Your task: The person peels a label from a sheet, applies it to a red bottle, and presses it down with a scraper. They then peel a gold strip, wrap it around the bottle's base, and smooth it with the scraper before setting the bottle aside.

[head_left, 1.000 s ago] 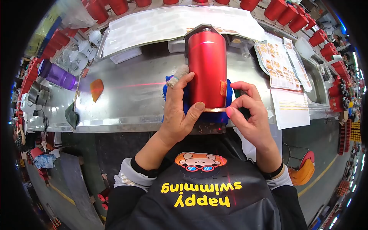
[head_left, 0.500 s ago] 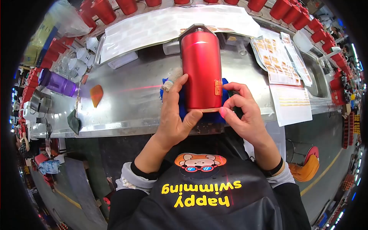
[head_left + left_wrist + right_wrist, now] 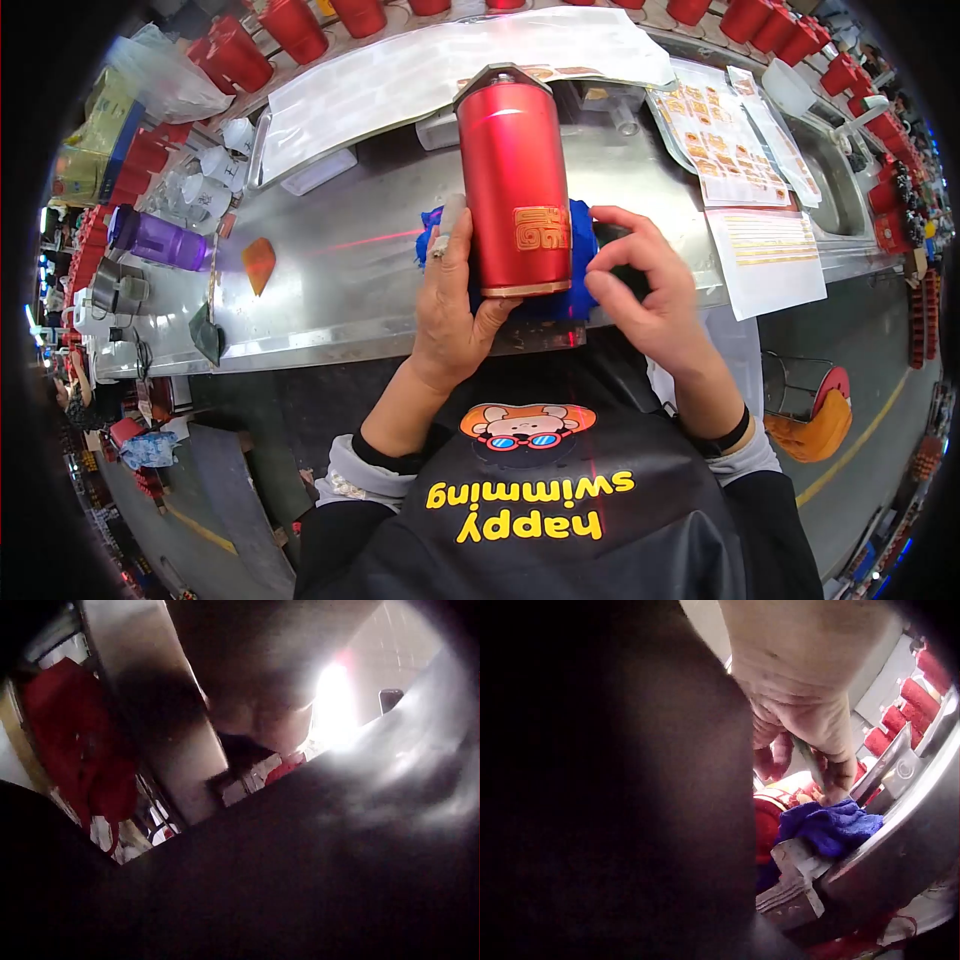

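A red metal tumbler (image 3: pixel 515 150) lies on its side on a blue cloth (image 3: pixel 582 228) at the near edge of the steel bench (image 3: pixel 330 300). Its gold square label (image 3: pixel 541 228) faces up. My left hand (image 3: pixel 452 290) grips the tumbler's left side, thumb under the base rim, with one finger wrapped in tape. My right hand (image 3: pixel 645 285) is curled just right of the tumbler, blurred. In the right wrist view that hand (image 3: pixel 802 697) pinches a small thin dark piece (image 3: pixel 808 759) above the blue cloth (image 3: pixel 829 825). The left wrist view is dark and blurred.
A large white sheet (image 3: pixel 450 60) and printed label sheets (image 3: pixel 720 140) lie at the back and right of the bench. A purple bottle (image 3: pixel 160 240) and an orange scrap (image 3: pixel 258 262) sit to the left. Rows of red cups (image 3: pixel 240 50) line the far edge.
The tumbler has rolled, so the gold label went from its right side to the top. My right hand left the base rim and moved to the tumbler's right.
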`<control>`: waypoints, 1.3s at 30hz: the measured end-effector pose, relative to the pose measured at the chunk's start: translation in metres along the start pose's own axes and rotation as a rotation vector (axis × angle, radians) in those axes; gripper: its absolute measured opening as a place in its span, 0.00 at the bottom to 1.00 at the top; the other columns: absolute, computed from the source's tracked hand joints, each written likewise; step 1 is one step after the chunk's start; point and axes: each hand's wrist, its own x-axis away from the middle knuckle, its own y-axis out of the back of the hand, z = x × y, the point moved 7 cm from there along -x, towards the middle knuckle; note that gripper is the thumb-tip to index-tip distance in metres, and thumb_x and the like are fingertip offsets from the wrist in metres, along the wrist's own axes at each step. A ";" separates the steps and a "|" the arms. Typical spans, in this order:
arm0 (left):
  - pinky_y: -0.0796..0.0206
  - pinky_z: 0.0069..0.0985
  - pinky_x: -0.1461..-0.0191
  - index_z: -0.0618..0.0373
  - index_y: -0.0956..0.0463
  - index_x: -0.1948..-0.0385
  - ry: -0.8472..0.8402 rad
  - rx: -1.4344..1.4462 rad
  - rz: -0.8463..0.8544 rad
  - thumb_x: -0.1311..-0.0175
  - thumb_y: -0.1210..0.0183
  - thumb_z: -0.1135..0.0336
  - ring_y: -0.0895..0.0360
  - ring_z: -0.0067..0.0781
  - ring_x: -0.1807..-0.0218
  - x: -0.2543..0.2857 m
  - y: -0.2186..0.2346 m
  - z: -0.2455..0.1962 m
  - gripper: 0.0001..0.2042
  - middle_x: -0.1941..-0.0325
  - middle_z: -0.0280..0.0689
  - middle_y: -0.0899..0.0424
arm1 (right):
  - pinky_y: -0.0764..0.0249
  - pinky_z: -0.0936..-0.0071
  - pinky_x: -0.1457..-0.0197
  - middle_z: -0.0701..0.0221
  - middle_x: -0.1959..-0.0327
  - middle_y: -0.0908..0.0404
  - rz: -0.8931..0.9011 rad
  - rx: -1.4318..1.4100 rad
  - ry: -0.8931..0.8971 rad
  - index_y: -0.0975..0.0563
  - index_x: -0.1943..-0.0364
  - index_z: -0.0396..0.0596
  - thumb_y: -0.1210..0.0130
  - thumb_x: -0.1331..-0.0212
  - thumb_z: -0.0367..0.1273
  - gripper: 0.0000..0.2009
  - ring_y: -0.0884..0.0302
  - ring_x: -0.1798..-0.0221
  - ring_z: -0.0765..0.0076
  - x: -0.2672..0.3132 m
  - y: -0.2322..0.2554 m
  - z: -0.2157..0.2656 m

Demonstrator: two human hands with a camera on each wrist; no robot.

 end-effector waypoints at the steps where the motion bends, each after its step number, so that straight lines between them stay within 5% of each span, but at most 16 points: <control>1: 0.53 0.45 0.25 0.71 0.46 0.32 -0.025 -0.041 0.012 0.34 0.43 0.47 0.34 0.57 0.33 0.001 0.001 0.000 0.40 0.35 0.56 0.33 | 0.26 0.71 0.48 0.54 0.45 0.24 -0.053 -0.103 -0.043 0.20 0.62 0.42 0.41 0.44 0.22 0.06 0.22 0.46 0.63 0.003 0.004 -0.004; 4: 0.53 0.40 0.25 0.72 0.47 0.32 0.068 0.213 0.047 0.34 0.42 0.50 0.37 0.51 0.30 0.000 0.004 0.005 0.39 0.33 0.55 0.35 | 0.22 0.81 0.56 0.64 0.54 0.18 -0.061 -0.512 -0.256 0.24 0.53 0.39 0.51 0.36 0.20 0.10 0.19 0.57 0.77 0.012 0.004 -0.006; 7: 0.52 0.36 0.25 0.72 0.49 0.31 0.210 0.455 -0.011 0.35 0.40 0.54 0.41 0.46 0.28 -0.004 0.001 0.004 0.39 0.31 0.54 0.38 | 0.21 0.79 0.56 0.68 0.61 0.17 0.040 -0.664 -0.352 0.24 0.51 0.39 0.51 0.35 0.21 0.10 0.19 0.61 0.78 0.014 -0.005 0.001; 14: 0.50 0.37 0.26 0.71 0.53 0.30 0.206 0.285 0.013 0.38 0.37 0.62 0.41 0.49 0.29 -0.013 -0.004 -0.012 0.41 0.30 0.55 0.43 | 0.22 0.79 0.59 0.68 0.62 0.17 0.167 -0.416 -0.184 0.24 0.52 0.38 0.51 0.37 0.21 0.11 0.19 0.63 0.79 0.015 -0.009 -0.003; 22: 0.45 0.38 0.29 0.71 0.53 0.31 0.228 0.240 0.016 0.39 0.38 0.64 0.40 0.48 0.30 -0.013 -0.006 -0.016 0.40 0.30 0.55 0.44 | 0.23 0.78 0.57 0.67 0.62 0.16 0.180 -0.442 -0.170 0.23 0.53 0.38 0.49 0.39 0.22 0.11 0.19 0.61 0.77 0.014 -0.012 -0.003; 27: 0.46 0.37 0.28 0.72 0.53 0.31 0.323 0.472 -0.010 0.37 0.40 0.66 0.40 0.47 0.30 -0.013 -0.008 -0.015 0.38 0.30 0.55 0.43 | 0.23 0.77 0.57 0.67 0.62 0.16 0.166 -0.469 -0.192 0.23 0.53 0.38 0.49 0.39 0.22 0.11 0.19 0.61 0.77 0.017 -0.010 -0.008; 32: 0.49 0.37 0.27 0.72 0.51 0.31 0.155 0.230 -0.015 0.36 0.40 0.66 0.40 0.46 0.30 -0.009 0.003 -0.019 0.36 0.30 0.54 0.43 | 0.23 0.78 0.56 0.67 0.63 0.16 0.177 -0.544 -0.280 0.23 0.53 0.38 0.49 0.39 0.22 0.11 0.19 0.60 0.76 0.020 -0.009 -0.012; 39: 0.54 0.40 0.26 0.70 0.45 0.33 0.112 0.166 0.018 0.40 0.38 0.68 0.44 0.55 0.28 -0.008 0.002 -0.030 0.35 0.31 0.57 0.40 | 0.24 0.76 0.56 0.68 0.62 0.17 0.182 -0.417 -0.092 0.22 0.53 0.40 0.48 0.40 0.23 0.12 0.19 0.60 0.76 0.013 -0.009 -0.004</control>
